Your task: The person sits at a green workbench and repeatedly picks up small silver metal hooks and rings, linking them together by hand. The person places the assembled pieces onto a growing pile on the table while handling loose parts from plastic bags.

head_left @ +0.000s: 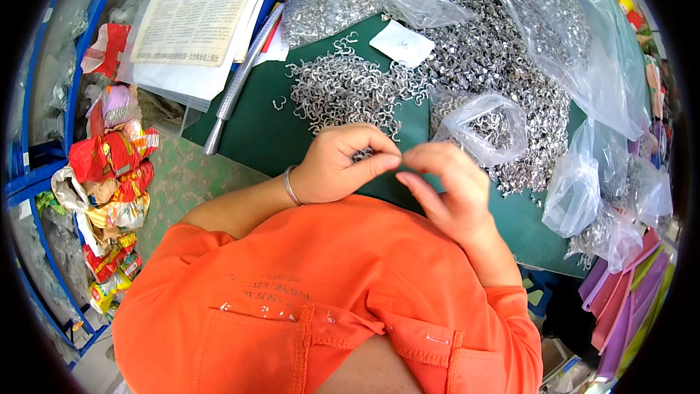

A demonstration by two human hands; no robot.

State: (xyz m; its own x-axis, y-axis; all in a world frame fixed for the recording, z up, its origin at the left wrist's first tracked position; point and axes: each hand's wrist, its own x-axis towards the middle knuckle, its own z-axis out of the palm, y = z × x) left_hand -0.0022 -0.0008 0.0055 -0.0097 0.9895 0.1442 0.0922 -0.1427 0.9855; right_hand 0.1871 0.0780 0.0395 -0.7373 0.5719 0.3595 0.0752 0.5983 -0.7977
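My left hand (344,165) is closed in a pinch, thumb against forefinger, near the table's front edge. Whatever it pinches is too small or hidden to make out. Close against its fingertips is my right hand (453,188), fingers bent and slightly blurred, the thumb a little apart from the forefinger. Just beyond both hands lies a loose pile of small silver curved metal hooks (339,91). A larger heap of small, darker shiny metal pieces (536,109) spreads to the right. Between them sits an open clear plastic bag (485,128) with metal pieces in it.
The green table (273,128) holds a white paper slip (402,44), a long silver rod-like tool (240,76) and printed sheets (193,18). Filled plastic bags (332,11) stand at the back. More bags (576,190) hang at the right edge. A blue rack (36,179) with colourful packets stands left.
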